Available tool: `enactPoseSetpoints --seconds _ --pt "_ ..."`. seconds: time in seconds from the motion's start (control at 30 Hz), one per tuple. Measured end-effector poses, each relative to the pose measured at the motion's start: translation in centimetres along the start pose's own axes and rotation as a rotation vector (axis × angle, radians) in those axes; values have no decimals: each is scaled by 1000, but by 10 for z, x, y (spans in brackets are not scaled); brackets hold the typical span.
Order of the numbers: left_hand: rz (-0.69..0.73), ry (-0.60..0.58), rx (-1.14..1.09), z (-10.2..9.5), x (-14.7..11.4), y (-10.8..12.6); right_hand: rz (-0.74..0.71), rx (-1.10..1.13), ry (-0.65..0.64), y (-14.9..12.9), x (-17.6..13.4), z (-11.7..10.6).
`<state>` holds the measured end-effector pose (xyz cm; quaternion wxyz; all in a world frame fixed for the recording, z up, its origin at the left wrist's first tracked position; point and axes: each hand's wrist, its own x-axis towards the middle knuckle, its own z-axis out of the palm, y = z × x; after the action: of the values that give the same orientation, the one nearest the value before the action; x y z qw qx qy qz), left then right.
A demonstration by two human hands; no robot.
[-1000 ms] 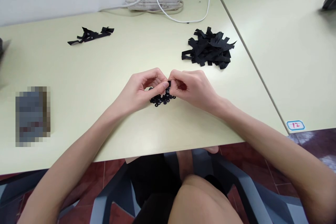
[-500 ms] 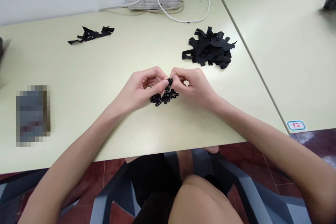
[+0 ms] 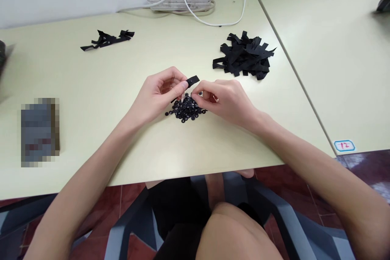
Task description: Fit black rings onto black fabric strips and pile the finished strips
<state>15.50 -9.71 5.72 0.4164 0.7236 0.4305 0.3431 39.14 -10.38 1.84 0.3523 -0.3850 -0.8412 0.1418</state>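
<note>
My left hand (image 3: 160, 93) pinches a black fabric strip (image 3: 193, 81) between thumb and fingers. A small dot shows on the strip, and its free end points up and to the right. Below lies a pile of small round black buttons (image 3: 187, 109), many with a hole or pale ring in the middle. My right hand (image 3: 222, 95) is closed at the pile's upper right side, thumb and forefinger pressed together. Whatever sits in that pinch is too small or hidden to name. The strip's other end is partly covered by my left fingers.
A heap of black fabric strips (image 3: 246, 55) lies at the back right, a smaller group of strips (image 3: 109, 40) at the back left. A power strip (image 3: 179, 0) with white cables stands by the wall. A blurred-out object (image 3: 39, 132) lies at left.
My hands have moved apart. The left went up and left with the strip, which now shows its length; the right lowered slightly over the buttons. More of the pile is visible.
</note>
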Motion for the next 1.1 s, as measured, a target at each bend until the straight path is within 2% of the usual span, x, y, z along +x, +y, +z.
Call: enactPoseSetpoints --seconds 0.1,0.2,0.3,0.37,0.6,0.87,1.1 --pt "-2 -8 -5 0 1 1 -23 1 17 -1 -1 0" --pt "-21 -21 -27 -2 1 3 -62 11 103 -3 1 -2" --pt "-54 -98 -72 -4 1 2 -111 -24 215 -5 4 -5" --pt "-63 -145 -111 -5 1 1 -136 -49 232 -5 5 -7" --pt "-94 -184 -125 -5 2 5 -172 -62 152 2 5 -6" --pt "-127 -110 -102 -9 4 7 -198 -105 131 3 6 -6" --pt "-143 -123 60 -8 3 2 -244 -90 -2 7 5 -4"
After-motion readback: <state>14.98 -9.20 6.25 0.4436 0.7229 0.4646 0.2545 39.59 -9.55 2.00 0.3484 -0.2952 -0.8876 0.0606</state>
